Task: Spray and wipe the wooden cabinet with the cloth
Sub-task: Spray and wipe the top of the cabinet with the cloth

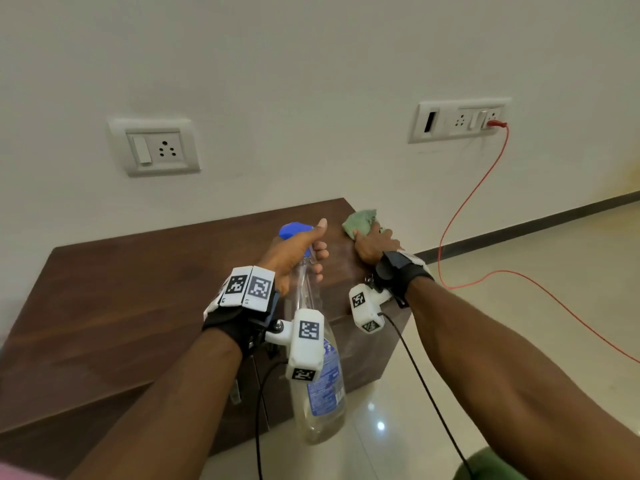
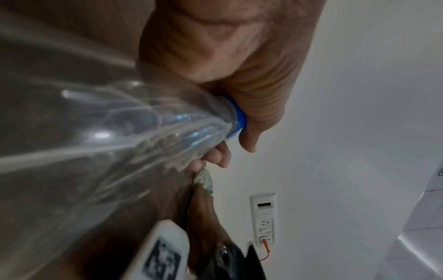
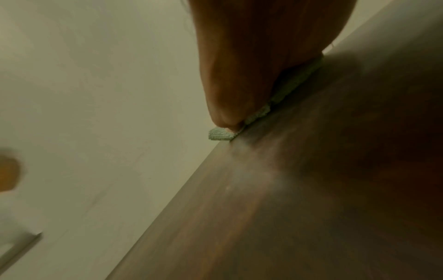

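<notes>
A dark wooden cabinet (image 1: 138, 306) stands low against the wall. My left hand (image 1: 301, 251) grips the neck of a clear spray bottle (image 1: 320, 393) with a blue head (image 1: 294, 231), held above the cabinet's front edge with its body hanging down. In the left wrist view the bottle (image 2: 107, 132) fills the left side and my fingers (image 2: 239, 75) wrap its blue collar. My right hand (image 1: 374, 242) presses a green cloth (image 1: 360, 220) onto the cabinet top at its far right corner. The right wrist view shows the cloth (image 3: 223, 135) flat under my right hand (image 3: 251, 66) on the wood (image 3: 287, 208).
A wall socket plate (image 1: 154, 147) sits above the cabinet. A second plate (image 1: 460, 119) at the right has a red cable (image 1: 464, 220) plugged in, trailing across the tiled floor (image 1: 519, 289). Black wrist cables hang in front of the cabinet.
</notes>
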Tool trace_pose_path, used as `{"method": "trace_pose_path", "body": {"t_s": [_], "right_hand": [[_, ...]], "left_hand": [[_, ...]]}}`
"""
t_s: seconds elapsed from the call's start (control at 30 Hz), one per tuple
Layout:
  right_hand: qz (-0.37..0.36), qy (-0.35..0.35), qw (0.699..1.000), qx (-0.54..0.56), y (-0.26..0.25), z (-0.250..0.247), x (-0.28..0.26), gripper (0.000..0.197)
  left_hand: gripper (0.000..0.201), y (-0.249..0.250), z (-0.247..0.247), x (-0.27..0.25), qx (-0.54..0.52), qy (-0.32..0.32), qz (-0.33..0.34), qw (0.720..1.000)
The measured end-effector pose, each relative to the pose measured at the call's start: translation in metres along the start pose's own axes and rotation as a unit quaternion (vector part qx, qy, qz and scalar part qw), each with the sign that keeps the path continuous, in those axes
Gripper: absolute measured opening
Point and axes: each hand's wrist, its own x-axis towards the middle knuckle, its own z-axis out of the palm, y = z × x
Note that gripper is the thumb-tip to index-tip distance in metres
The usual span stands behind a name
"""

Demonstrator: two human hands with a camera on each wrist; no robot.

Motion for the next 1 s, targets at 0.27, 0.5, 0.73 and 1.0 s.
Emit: {"method": "trace_pose_path", "body": {"t_s": [0.27, 0.5, 0.73, 1.0], "right_hand": [[-0.21, 0.07, 0.969, -0.107, 0.039, 0.025, -0.106, 0.054], [-0.218, 0.035, 0.975, -0.019, 0.04, 0.005, -0.041, 0.046], [-0.457, -0.003, 0.88, -0.133, 0.002, 0.036, -0.075, 0.05], [-0.165, 0.0, 0.983, -0.082, 0.004, 0.0, -0.005, 0.047]], "left_hand": [[0.037, -0.032, 0.017, -0.019, 0.034, 0.047, 0.024, 0.998], [0.04, -0.037, 0.014, -0.024, 0.035, 0.04, 0.049, 0.997], [0.039, -0.033, 0.013, -0.022, 0.017, 0.059, 0.078, 0.995], [0.04, -0.04, 0.0, -0.021, 0.009, 0.035, 0.073, 0.997]]}}
